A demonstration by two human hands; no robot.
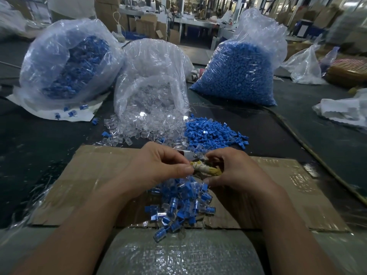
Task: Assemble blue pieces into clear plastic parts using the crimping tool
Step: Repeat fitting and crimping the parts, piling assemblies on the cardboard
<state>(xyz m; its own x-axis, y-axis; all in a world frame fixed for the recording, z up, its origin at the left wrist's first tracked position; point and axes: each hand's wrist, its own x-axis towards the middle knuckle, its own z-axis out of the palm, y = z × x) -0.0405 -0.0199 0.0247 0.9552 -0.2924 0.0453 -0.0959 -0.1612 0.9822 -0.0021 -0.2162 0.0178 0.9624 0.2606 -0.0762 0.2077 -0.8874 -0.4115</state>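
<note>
Both hands are up over the cardboard sheet [83, 181], meeting at the crimping tool [205, 168]. Right hand [236, 171]: fingers curled round the tool's cloth-wrapped handles, closed grip. Left hand [158, 167]: thumb and curled fingers pinch at the front of the tool, just behind its metal head. Can't tell if a piece sits between those fingers, it's hidden.

Directly under the hands is a heap of assembled pieces [182, 203], blue inside clear, lying on the cardboard and spilling to its near edge.

Stock sits past the cardboard on the dark surface [39, 147]:
- loose blue pieces [210, 133] in a pile, right of centre
- clear plastic parts [143, 124] spilling from the mouth of the middle bag [153, 62], touching the blue pile
- right bag [238, 72], upright and full of blue pieces
- left bag [67, 62], on its side and part full of blue-and-clear pieces, with a few loose ones on the white sheet [87, 111] under it

The background is blurred: boxes and benches.
</note>
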